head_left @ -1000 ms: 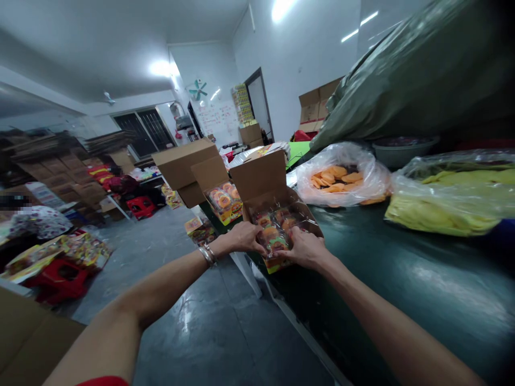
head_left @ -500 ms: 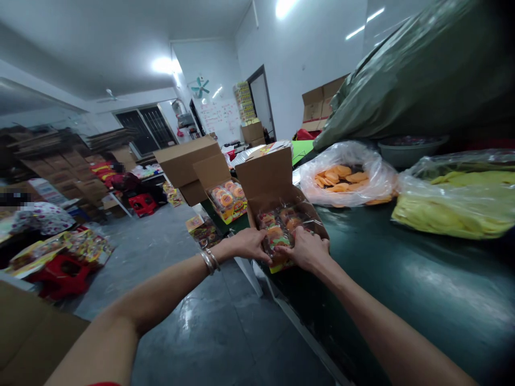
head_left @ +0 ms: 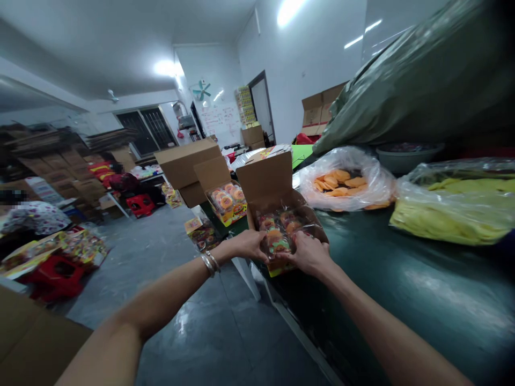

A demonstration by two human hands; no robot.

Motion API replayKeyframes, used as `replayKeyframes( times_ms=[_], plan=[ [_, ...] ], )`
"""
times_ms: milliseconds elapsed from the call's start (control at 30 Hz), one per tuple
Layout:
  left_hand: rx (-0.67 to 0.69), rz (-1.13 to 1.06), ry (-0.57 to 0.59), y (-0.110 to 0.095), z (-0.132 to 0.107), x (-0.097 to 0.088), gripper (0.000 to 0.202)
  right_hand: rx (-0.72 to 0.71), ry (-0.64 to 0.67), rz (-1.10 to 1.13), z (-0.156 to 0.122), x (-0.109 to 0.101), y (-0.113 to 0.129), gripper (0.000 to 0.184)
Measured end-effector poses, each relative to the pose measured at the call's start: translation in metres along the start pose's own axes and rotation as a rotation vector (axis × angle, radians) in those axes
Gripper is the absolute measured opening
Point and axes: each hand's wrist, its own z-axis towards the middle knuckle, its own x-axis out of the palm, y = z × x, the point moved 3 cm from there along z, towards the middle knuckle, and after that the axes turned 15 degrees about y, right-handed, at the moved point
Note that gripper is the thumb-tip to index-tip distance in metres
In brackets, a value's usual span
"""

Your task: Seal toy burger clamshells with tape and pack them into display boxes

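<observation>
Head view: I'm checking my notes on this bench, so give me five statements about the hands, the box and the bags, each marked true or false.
1. The left hand and the right hand are both at the near end of one box. True.
2. That box is shut. False: its lid stands up, open.
3. Bracelets circle the wrist of the left hand. True.
4. Clear bags hold orange pieces and yellow pieces. True.
5. The yellow pieces lie left of the orange pieces in the picture. False: they lie to the right.
</observation>
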Motion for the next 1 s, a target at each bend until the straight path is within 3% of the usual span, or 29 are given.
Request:
replayKeyframes(
  times_ms=[233,400,467,567,633,700,833,1000],
  plan=[
    [-0.023,0.017,0.057,-0.008,0.004,-0.004,0.043,0.009,-0.029,-0.019,-0.003,0.008,0.001,0.071],
    [-0.016,0.031,0.084,-0.016,-0.006,-0.015,0.030,-0.004,-0.007,-0.022,-0.001,0.006,-0.002,0.075],
    [-0.051,0.047,0.006,-0.019,-0.011,-0.027,0.025,-0.012,0.009,-0.018,0.001,0.005,-0.004,0.075],
    [-0.127,0.056,-0.227,-0.027,-0.007,-0.052,0.032,-0.023,0.015,-0.012,0.003,0.004,-0.005,0.077],
    [-0.122,0.040,-0.363,-0.035,0.009,-0.065,0.040,-0.021,0.013,-0.008,0.004,0.004,-0.004,0.078],
    [-0.096,0.014,-0.429,-0.041,0.033,-0.072,0.047,-0.019,0.015,-0.007,0.003,0.003,-0.003,0.078],
    [-0.152,-0.058,-0.395,-0.036,0.078,-0.056,0.059,-0.027,0.015,-0.023,-0.001,0.001,-0.001,0.079],
    [-0.249,-0.103,-0.301,-0.016,0.096,-0.024,0.045,-0.029,0.013,-0.035,-0.003,0.002,-0.001,0.077]
  ],
)
